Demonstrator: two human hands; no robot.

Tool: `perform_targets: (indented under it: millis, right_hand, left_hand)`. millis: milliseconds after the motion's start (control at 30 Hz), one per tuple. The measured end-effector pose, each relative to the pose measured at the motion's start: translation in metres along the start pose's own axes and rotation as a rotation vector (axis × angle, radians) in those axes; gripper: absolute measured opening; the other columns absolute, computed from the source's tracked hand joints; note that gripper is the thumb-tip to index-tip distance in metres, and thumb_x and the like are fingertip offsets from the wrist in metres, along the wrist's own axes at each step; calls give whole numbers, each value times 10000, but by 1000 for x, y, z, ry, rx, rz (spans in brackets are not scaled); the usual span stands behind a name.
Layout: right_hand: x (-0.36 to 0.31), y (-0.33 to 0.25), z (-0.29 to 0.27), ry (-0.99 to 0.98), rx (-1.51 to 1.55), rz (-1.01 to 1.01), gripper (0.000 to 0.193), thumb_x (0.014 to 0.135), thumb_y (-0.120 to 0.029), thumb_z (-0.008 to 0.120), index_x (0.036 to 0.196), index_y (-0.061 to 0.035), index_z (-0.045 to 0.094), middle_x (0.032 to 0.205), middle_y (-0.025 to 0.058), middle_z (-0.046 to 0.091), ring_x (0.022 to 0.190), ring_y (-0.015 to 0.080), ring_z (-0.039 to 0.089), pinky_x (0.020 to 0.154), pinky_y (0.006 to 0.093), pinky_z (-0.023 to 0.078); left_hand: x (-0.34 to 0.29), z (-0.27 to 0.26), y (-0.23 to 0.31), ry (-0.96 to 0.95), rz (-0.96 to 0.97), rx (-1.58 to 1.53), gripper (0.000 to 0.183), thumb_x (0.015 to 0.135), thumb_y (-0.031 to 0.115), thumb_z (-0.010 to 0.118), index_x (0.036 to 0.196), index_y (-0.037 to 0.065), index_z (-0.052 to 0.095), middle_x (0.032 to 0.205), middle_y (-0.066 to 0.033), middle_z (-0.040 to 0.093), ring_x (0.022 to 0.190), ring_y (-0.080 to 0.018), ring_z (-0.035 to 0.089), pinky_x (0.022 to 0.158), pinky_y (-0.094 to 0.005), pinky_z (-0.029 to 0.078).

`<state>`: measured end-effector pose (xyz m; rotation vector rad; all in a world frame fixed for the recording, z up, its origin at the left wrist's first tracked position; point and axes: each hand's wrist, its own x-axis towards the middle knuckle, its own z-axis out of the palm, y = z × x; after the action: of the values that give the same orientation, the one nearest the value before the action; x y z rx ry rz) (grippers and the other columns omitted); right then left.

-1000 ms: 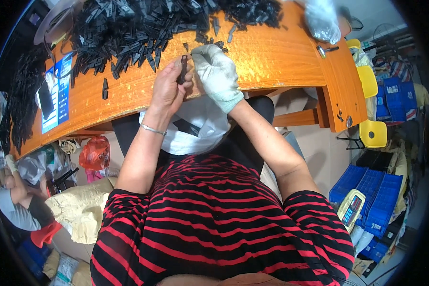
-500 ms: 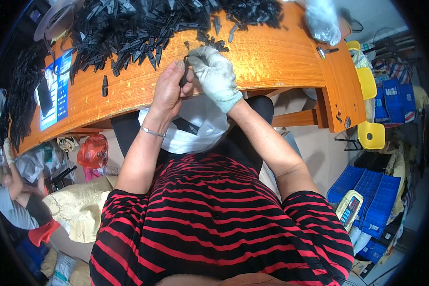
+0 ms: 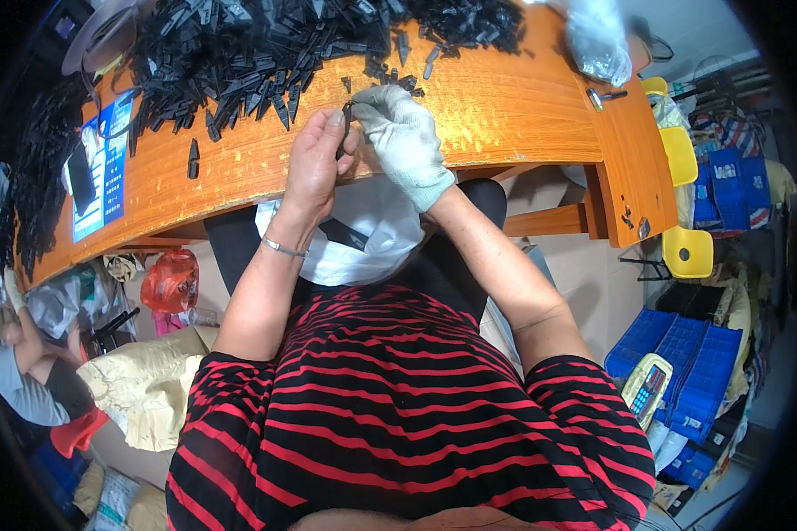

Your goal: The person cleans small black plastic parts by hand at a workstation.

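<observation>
My bare left hand point(image 3: 319, 157) is closed on a narrow black plastic piece point(image 3: 344, 140), held upright between thumb and fingers just over the table's near edge. At the upper end of that piece, my right hand point(image 3: 400, 134), in a white knit glove, has its thumb and fingers pinched together. The gloved fingers hide the tip of the piece. Beyond both hands a few small black bits point(image 3: 397, 81) lie on the wooden table point(image 3: 522, 106). A white bag or cloth point(image 3: 363, 252) covers my lap, with a dark piece point(image 3: 345, 234) on it.
A large heap of black plastic pieces point(image 3: 239, 57) covers the far left of the table. One piece point(image 3: 193, 159) lies apart, near a blue sheet point(image 3: 111, 173). A clear plastic bag point(image 3: 598, 40) sits far right. Another person point(image 3: 27, 376) is at the left; a yellow stool point(image 3: 686, 252) stands right.
The black piece stands slightly more upright in my left fingers. My gloved hand has shifted very little, and both hands remain together at the same spot.
</observation>
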<state>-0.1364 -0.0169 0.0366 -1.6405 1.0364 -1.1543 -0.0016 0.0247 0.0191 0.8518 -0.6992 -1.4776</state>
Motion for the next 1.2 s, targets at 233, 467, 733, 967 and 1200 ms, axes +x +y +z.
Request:
perform_targets:
  millis: [233, 467, 733, 967, 1200]
  right_hand:
    - [1, 3, -4, -49, -134, -24, 258, 950, -157, 706, 1135, 20, 668, 1013, 125, 730, 934, 177, 689, 835, 301, 546]
    - [0, -14, -10, -101, -365, -79, 315, 923, -219, 719, 1154, -10, 673, 1034, 188, 726, 939, 310, 720, 826, 360, 562]
    - [-2, -23, -3, -260, -803, -208, 190, 916, -190, 614, 937, -2, 629, 898, 229, 682, 841, 397, 690, 725, 467, 545]
    - [-2, -3, -1, -369, -880, -426, 187, 855, -189, 611, 883, -5, 598, 825, 224, 665, 722, 402, 676, 663, 483, 541]
    - [-5, -5, -3, -386, -873, -313, 174, 877, -186, 607, 844, -16, 597, 812, 217, 668, 743, 402, 682, 662, 482, 539]
  left_hand:
    - [0, -2, -2, 33, 30, 95, 182, 1095, 221, 463, 1104, 52, 528, 747, 36, 498, 573, -29, 362, 506, -176, 308]
    - [-2, -3, -5, 66, 71, 208, 150, 1090, 201, 476, 1089, 66, 542, 715, 54, 484, 582, -19, 385, 513, -170, 321]
    - [0, -11, -19, 89, 131, 253, 184, 1084, 195, 489, 1013, 45, 569, 710, 58, 488, 598, -28, 396, 527, -198, 335]
    - [4, -5, -34, 296, 33, 205, 275, 1047, 206, 534, 849, 27, 598, 694, 27, 519, 586, -65, 452, 498, -242, 334]
    - [7, -10, -27, 267, -140, 205, 283, 1042, 218, 531, 841, 33, 602, 645, 27, 493, 525, -79, 423, 462, -267, 320]
